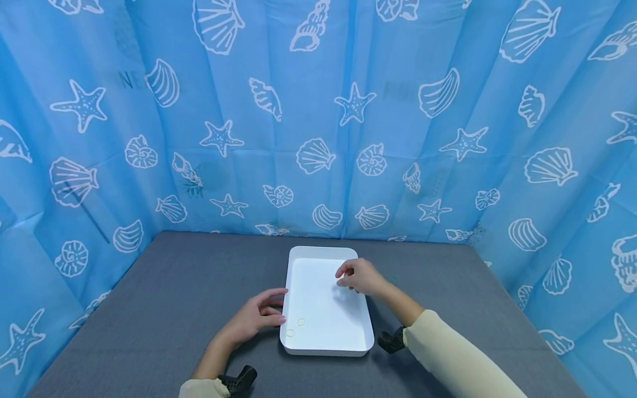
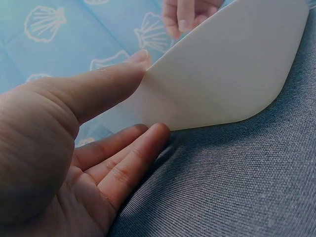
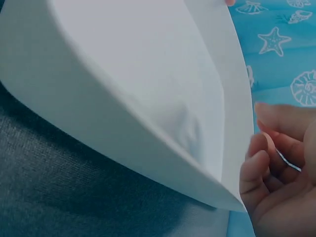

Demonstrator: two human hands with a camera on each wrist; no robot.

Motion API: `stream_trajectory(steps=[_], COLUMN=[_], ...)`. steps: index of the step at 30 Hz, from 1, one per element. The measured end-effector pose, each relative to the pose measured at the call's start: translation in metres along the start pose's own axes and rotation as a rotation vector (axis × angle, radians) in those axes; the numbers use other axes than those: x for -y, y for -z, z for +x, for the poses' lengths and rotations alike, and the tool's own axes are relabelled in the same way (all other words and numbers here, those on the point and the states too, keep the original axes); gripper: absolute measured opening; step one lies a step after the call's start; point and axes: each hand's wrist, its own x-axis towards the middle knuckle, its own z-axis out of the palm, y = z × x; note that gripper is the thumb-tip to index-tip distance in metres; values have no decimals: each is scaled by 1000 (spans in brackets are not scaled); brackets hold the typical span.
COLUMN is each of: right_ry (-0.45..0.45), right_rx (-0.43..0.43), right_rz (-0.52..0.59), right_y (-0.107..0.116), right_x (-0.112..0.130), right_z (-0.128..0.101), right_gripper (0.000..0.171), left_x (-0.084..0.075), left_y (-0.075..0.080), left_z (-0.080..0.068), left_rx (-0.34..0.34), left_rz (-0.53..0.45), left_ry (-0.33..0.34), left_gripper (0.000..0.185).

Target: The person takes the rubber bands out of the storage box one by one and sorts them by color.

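Observation:
A white rectangular tray [image 1: 325, 344] lies on the grey cloth. Two thin yellow rings, one of them a small loop [image 1: 301, 321], rest in its near left corner. My left hand [image 1: 254, 318] touches the tray's left side, thumb and fingers spread along it; in the left wrist view the thumb [image 2: 113, 84] meets the rim and the fingertips reach the lower wall. Over the tray's right side hovers my right hand [image 1: 362, 276], fingers loosely bent, a gap showing between thumb and index finger. No object shows in it, in the right wrist view [image 3: 281, 163] either.
Small teal rings [image 1: 393, 279] lie on the grey cloth [image 1: 199, 282] to the right of the tray, close to my right wrist. A blue curtain [image 1: 318, 110] with white shells and starfish hangs behind and along both sides. Each wrist wears a black device [image 1: 391, 340].

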Motion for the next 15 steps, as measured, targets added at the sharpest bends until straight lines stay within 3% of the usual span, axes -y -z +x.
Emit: stream_trajectory(steps=[7, 15], right_ry=[139, 216], right_rx=[149, 342], right_rz=[-59, -71], right_y=[-5, -11], right_x=[8, 14], right_z=[2, 3], right_gripper=[14, 20], left_x=[1, 1], left_y=[1, 0], left_z=[0, 0], left_rx=[5, 4], left_rz=[-5, -11], left_ry=[-1, -7], left_gripper=[65, 65])
